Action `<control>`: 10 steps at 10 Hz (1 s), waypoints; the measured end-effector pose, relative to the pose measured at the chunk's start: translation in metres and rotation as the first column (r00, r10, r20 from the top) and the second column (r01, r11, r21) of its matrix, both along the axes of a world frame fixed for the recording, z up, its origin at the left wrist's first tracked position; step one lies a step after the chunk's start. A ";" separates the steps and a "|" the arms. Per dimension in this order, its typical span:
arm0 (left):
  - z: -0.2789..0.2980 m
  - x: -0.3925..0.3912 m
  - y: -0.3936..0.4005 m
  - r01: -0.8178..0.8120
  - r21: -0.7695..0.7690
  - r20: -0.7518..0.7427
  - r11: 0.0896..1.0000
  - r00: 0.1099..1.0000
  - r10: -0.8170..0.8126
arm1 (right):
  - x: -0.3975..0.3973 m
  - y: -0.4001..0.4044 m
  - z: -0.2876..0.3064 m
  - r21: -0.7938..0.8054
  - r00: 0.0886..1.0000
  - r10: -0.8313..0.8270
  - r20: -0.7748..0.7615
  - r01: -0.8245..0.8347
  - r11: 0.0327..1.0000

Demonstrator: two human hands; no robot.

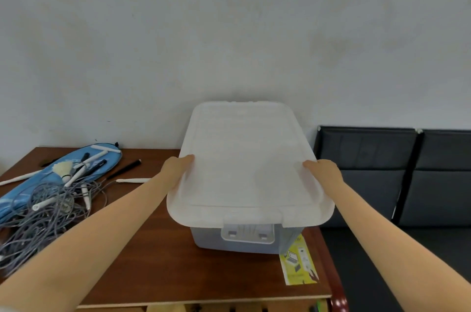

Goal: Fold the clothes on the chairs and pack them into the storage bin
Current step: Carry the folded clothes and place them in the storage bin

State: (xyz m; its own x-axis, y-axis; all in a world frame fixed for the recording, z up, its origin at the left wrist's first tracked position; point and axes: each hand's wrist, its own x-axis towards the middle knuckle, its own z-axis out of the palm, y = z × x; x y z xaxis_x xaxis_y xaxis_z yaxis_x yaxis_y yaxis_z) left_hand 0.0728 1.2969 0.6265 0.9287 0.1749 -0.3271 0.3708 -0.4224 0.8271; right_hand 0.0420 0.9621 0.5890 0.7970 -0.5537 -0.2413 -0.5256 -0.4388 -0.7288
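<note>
A translucent white lid (247,166) sits over a bluish-grey storage bin (239,241) on the brown wooden table (158,260). The lid looks tilted, its near edge raised above the bin's white front latch (247,234). My left hand (178,170) grips the lid's left edge, thumb on top. My right hand (322,171) grips the right edge the same way. No clothes show in view.
A blue racket bag (33,184) with a shuttlecock, white handles and a tangle of grey cables (43,212) covers the table's left side. A yellow leaflet (299,264) lies by the bin. Black padded chairs (382,171) stand to the right against the white wall.
</note>
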 end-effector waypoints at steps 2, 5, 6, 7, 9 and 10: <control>-0.023 0.037 -0.008 0.029 0.090 -0.014 0.996 1.000 -0.028 | -0.008 -0.007 -0.023 0.049 0.986 0.018 0.167 -0.026 0.998; -0.039 0.073 -0.012 0.109 0.252 -0.014 0.962 0.994 -0.109 | 0.010 -0.004 -0.026 -0.083 0.996 0.021 0.082 -0.014 0.996; -0.046 0.078 -0.013 0.113 0.308 0.001 0.945 0.993 -0.120 | 0.012 -0.003 -0.028 -0.117 0.997 0.011 0.081 -0.001 0.993; -0.048 0.078 -0.011 0.034 0.439 0.110 0.898 0.990 -0.091 | 0.009 0.001 -0.026 -0.288 1.000 0.003 0.010 0.000 0.958; -0.052 0.034 -0.025 0.121 0.391 0.536 0.912 0.776 -0.333 | -0.020 0.027 -0.023 -0.575 0.813 0.443 0.378 -0.169 0.800; -0.053 0.001 -0.035 0.300 0.381 0.491 0.875 0.736 -0.466 | -0.040 0.042 -0.029 -0.652 0.671 0.705 0.228 -0.433 0.623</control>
State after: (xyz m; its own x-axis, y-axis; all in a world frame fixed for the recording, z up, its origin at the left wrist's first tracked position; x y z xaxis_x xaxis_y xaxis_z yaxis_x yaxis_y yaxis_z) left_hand 0.0741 1.2624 0.5731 0.9345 -0.2366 0.2661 -0.3557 -0.6521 0.6695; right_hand 0.0022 1.0037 0.5598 0.9197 0.1357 0.3684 0.2759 -0.8909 -0.3608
